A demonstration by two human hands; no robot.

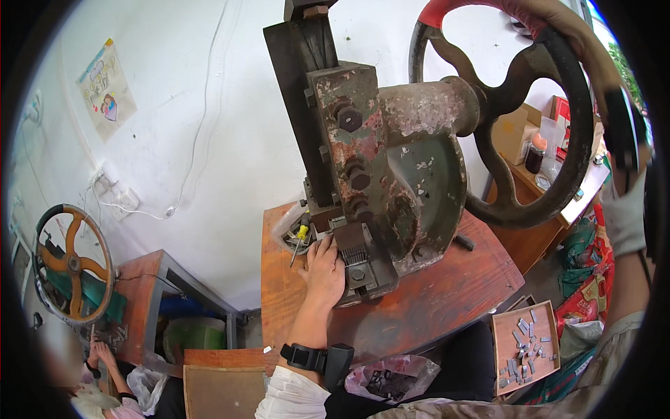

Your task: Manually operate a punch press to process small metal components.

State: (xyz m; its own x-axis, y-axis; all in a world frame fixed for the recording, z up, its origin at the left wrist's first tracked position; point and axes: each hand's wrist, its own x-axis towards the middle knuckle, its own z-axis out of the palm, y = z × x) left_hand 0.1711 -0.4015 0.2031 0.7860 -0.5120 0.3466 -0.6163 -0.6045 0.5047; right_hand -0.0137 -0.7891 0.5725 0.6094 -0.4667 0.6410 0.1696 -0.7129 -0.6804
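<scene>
A person is working a rusty hand press (377,160) bolted to a worn wooden bench (447,293). The left hand (324,269) is reaching into the die (354,251) at the foot of the press, fingers curled down against it; whether they are pinching a small piece there cannot be told, since the fingertips are hidden. The right hand (623,209), in a pale glove, is closing around the rim of the big black flywheel (520,112), high and well to the right of the left hand.

The step in hand appears to be seating a piece in the die. The next move probably calls for the left fingers to be drawn clear before the wheel is swung, since they are lying right under the ram.

Just left of the left hand a tray (289,230) is holding a yellow-handled tool (301,236). Down to the right, near the person's lap, a brown box (525,342) is holding small grey metal pieces. Below the wrist a plastic bag (391,377) is lying. Far left, another person's hands (101,353) are working at a second press with an orange wheel (70,262).
</scene>
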